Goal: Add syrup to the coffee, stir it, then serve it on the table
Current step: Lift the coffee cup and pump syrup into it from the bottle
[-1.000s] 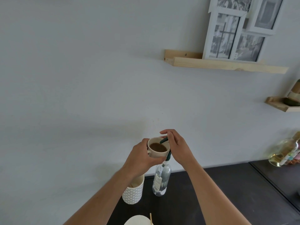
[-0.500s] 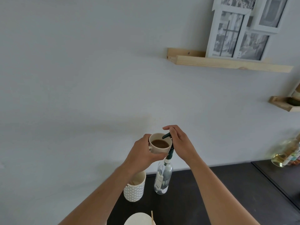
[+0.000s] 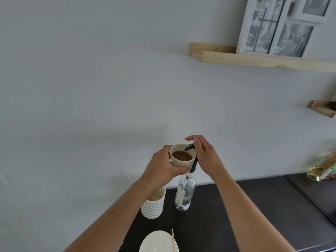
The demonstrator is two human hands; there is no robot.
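A cream cup of brown coffee (image 3: pixel 181 157) is held up in the air by my left hand (image 3: pixel 161 170), which wraps its left side. Under it on the dark counter stands a clear syrup bottle (image 3: pixel 184 193) with a dark green pump (image 3: pixel 193 160). The pump's spout reaches over the cup's rim. My right hand (image 3: pixel 205 157) rests on the pump head, fingers curled over it.
A white patterned holder (image 3: pixel 152 208) stands left of the bottle. A white saucer (image 3: pixel 158 242) with a thin wooden stick (image 3: pixel 174 240) lies at the counter's front. A glass bottle (image 3: pixel 321 168) stands at the right. Wooden shelves (image 3: pixel 254 60) with picture frames hang on the wall.
The view has shifted slightly. Both hands keep the cup and pump together; the fingers of my right hand have lifted a little above the pump head.
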